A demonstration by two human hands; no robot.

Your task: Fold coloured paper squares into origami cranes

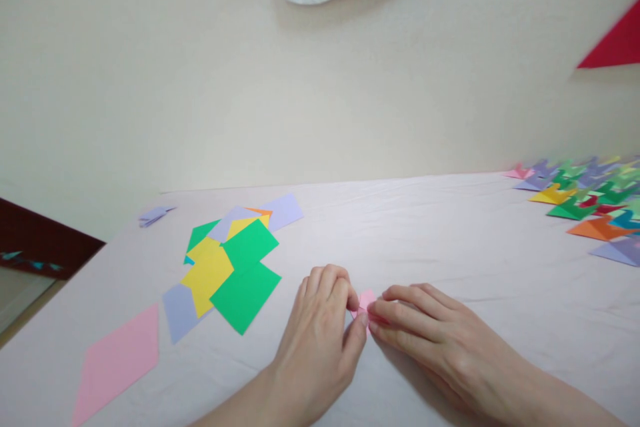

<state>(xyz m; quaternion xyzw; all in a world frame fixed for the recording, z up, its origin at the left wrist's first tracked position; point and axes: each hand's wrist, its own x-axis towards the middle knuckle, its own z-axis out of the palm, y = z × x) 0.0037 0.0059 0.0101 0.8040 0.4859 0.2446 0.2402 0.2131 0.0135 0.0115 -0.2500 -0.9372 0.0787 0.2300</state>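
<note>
Paper [367, 297], pink, folded, between left hand [320, 330] and right hand [445, 333], touching both; left fingers pinched on it, right bunched, grip unclear.

Your fingers [400, 311] hide much of the small folded pink paper [367, 299]; the right edge crops a flat red pointed shape [620, 40].

A craft corner indoors — cloth-covered table [450, 240] against a wall [150, 80], loose paper squares [245, 290], massed folded-paper figures [571, 209]
</note>
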